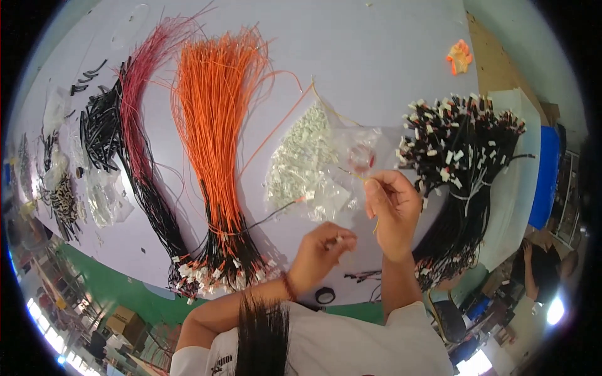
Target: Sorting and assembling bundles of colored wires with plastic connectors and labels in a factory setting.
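My right hand point(396, 213) is raised over the table, thumb and fingers pinched on a thin yellow wire point(352, 174). One end of the wire sticks out to the left of the thumb. Lower and to the left is my left hand point(320, 254), its fingers curled together around a small white piece point(340, 239), too small to make out fully. Beyond both hands lies a clear plastic bag point(301, 156) with many small white connectors. A second clear bag point(364, 147), with something small and red in it, lies beside it.
Left of my hands lie a big bundle of orange wires point(210, 106) and a bundle of red and black wires point(135, 144). Black cables with white connectors point(461, 144) are heaped at right. A roll of black tape point(325, 295) sits at the near edge. Far right is an orange-and-yellow object point(459, 57).
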{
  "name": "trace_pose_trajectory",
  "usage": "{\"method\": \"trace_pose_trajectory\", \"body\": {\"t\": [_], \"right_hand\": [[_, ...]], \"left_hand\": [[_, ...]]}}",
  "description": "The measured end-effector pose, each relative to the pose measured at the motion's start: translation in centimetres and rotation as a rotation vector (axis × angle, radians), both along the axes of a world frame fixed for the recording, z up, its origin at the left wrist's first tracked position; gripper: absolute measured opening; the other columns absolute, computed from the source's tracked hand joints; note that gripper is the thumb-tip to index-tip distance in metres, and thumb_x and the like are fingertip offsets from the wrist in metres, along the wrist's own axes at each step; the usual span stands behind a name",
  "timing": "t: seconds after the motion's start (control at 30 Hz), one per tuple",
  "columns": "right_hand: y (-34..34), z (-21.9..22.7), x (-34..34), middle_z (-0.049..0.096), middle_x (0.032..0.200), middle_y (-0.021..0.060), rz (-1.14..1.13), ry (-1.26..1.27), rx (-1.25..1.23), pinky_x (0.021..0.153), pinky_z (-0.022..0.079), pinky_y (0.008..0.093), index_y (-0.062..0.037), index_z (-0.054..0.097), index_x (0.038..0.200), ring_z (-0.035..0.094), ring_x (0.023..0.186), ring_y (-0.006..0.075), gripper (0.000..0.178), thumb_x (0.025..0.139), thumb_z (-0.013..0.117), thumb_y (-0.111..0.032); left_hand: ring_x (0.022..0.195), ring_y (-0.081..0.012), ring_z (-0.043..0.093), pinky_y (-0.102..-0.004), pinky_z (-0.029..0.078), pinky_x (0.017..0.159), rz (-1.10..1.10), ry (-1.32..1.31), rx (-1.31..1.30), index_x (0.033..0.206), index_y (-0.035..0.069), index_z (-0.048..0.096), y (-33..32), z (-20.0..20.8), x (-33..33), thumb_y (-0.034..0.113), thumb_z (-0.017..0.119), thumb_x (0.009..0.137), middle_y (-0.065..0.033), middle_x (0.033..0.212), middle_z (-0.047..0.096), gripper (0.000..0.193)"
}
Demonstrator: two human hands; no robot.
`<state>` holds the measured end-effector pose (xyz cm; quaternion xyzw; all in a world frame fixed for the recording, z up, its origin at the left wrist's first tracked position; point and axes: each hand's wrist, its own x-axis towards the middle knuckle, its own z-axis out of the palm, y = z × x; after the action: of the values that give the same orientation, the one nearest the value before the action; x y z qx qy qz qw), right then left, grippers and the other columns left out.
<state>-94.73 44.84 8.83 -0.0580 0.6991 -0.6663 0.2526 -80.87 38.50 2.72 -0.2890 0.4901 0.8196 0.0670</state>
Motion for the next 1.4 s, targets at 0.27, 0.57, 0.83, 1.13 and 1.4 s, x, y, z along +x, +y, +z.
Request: {"method": "trace_pose_trajectory", "body": {"t": [0.27, 0.57, 0.83, 1.13, 1.4], "right_hand": [[3.7, 3.2, 5.8, 0.053, 0.069, -0.0040, -0.067, 0.118, 0.172, 0.050, 0.031, 0.0156, 0.0015, 0.060, 0.088, 0.041, 0.057, 0.0008, 0.014, 0.083, 0.066, -0.011], [3.5, 11.6, 15.4, 0.055, 0.071, -0.0031, 0.143, 0.200, 0.162, 0.054, 0.037, 0.0157, 0.0006, 0.060, 0.086, 0.048, 0.064, 0.0017, 0.010, 0.084, 0.064, -0.008], [4.8, 16.3, 25.3, 0.064, 0.090, 0.0236, 0.280, 0.045, -0.596, 0.068, 0.051, 0.0351, 0.0099, 0.060, 0.099, 0.062, 0.073, 0.0231, 0.022, 0.078, 0.058, 0.002], [2.4, 18.4, 33.1, 0.064, 0.085, 0.0208, 0.164, 0.792, -0.183, 0.063, 0.050, 0.0266, 0.0070, 0.062, 0.090, 0.062, 0.072, 0.0189, 0.016, 0.080, 0.065, -0.004], [1.8, 19.5, 35.4, 0.055, 0.089, 0.0069, -0.150, 1.114, -0.104, 0.065, 0.041, 0.0198, 0.0013, 0.056, 0.093, 0.051, 0.073, 0.0107, 0.009, 0.086, 0.058, -0.004]], "left_hand": [[0.076, -0.0076, 0.054, -0.0203, 0.047, 0.061, -0.081, 0.066, -0.242, 0.112, 0.005, 0.061, -4.3, 6.3, 1.5, 0.006, 0.065, 0.082, -0.0026, 0.094, 0.056, 0.031], [0.072, -0.0083, 0.050, -0.0219, 0.041, 0.064, 0.056, 0.377, -0.081, 0.093, 0.001, 0.061, -5.5, 12.1, 8.5, 0.015, 0.058, 0.090, -0.0026, 0.086, 0.056, 0.015], [0.069, -0.0061, 0.044, -0.0206, 0.036, 0.063, 0.171, 0.423, 0.253, 0.095, 0.004, 0.060, -7.1, 14.5, 17.7, 0.021, 0.056, 0.091, 0.0035, 0.075, 0.052, 0.017], [0.063, -0.0046, 0.049, -0.0179, 0.040, 0.059, 0.150, 0.433, 0.380, 0.099, 0.003, 0.062, -8.0, 16.8, 24.9, 0.020, 0.060, 0.088, 0.0035, 0.071, 0.055, 0.021], [0.079, -0.0119, 0.062, -0.0231, 0.051, 0.069, 0.124, 0.668, 0.030, 0.109, -0.003, 0.058, -9.9, 18.6, 28.2, -0.007, 0.064, 0.079, -0.0075, 0.090, 0.065, 0.031]]}}
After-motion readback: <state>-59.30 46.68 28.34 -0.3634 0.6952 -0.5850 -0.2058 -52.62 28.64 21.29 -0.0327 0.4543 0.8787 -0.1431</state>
